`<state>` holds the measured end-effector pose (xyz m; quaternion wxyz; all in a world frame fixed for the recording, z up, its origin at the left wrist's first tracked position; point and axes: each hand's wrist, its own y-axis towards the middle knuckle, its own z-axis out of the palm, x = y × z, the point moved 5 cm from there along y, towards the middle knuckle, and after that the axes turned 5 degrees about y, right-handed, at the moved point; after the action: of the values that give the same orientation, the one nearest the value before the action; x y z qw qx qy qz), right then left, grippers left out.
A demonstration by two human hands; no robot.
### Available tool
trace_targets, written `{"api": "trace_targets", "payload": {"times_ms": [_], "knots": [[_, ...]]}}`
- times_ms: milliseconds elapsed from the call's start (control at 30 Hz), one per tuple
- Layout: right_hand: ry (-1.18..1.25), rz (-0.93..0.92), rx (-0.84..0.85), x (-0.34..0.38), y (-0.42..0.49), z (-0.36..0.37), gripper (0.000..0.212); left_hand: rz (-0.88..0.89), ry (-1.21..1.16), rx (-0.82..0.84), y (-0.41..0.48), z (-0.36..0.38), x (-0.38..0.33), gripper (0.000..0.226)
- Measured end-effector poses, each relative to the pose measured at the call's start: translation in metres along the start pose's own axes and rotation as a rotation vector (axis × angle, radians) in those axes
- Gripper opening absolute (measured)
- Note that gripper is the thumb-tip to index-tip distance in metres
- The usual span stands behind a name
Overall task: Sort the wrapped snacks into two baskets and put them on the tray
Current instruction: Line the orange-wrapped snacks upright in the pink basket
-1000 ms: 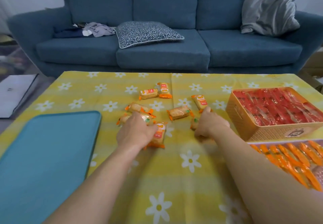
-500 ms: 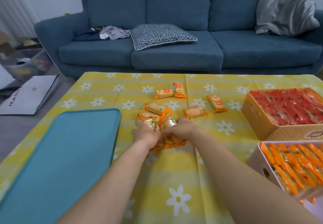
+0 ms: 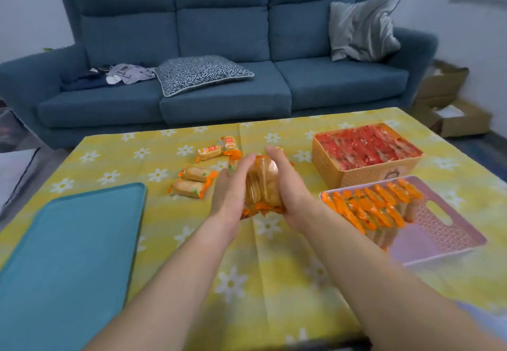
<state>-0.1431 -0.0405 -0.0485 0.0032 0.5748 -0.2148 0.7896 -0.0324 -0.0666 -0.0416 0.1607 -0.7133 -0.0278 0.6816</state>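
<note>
Orange-wrapped cracker packets (image 3: 263,183), bunched upright between your clasping left hand (image 3: 230,194) and right hand (image 3: 290,189); pink plastic basket (image 3: 450,232) waits at three o'clock, nearer your right.

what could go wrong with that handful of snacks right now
The stack of snacks is only squeezed between the left hand and right hand, so a middle packet may slip out. The pink basket already looks crowded where its packets stand, so dropping the stack in could leave them jumbled.
</note>
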Motion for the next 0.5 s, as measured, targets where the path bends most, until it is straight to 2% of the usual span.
{"api": "trace_targets", "payload": {"times_ms": [67, 100, 167, 233, 300, 367, 433, 500], "knots": [[-0.150, -0.086, -0.195, 0.025, -0.029, -0.049, 0.090, 0.056, -0.089, 0.144, -0.023, 0.049, -0.008, 0.070], [-0.226, -0.167, -0.284, 0.037, -0.044, -0.077, 0.090, 0.064, -0.166, 0.212, -0.035, 0.078, -0.010, 0.069], [-0.295, -0.328, -0.429, 0.055, -0.074, -0.134, 0.077, 0.023, -0.321, 0.344, -0.056, 0.140, -0.004, 0.067], [-0.296, -0.423, -0.514, 0.062, -0.097, -0.184, 0.064, -0.005, -0.331, 0.405, -0.073, 0.190, 0.003, 0.067], [-0.303, -0.515, -0.568, 0.066, -0.114, -0.232, 0.046, 0.024, -0.213, 0.460, -0.087, 0.236, 0.011, 0.069], [-0.410, -0.518, -0.570, 0.061, -0.117, -0.267, 0.032, 0.160, 0.102, 0.471, -0.092, 0.263, 0.015, 0.074], [-0.695, -0.401, -0.531, 0.044, -0.111, -0.292, 0.034, 0.232, 0.431, 0.401, -0.090, 0.267, 0.021, 0.077], [-0.919, -0.362, -0.609, 0.041, -0.109, -0.312, 0.040, 0.303, 0.516, 0.306, -0.081, 0.254, 0.024, 0.076]]}}
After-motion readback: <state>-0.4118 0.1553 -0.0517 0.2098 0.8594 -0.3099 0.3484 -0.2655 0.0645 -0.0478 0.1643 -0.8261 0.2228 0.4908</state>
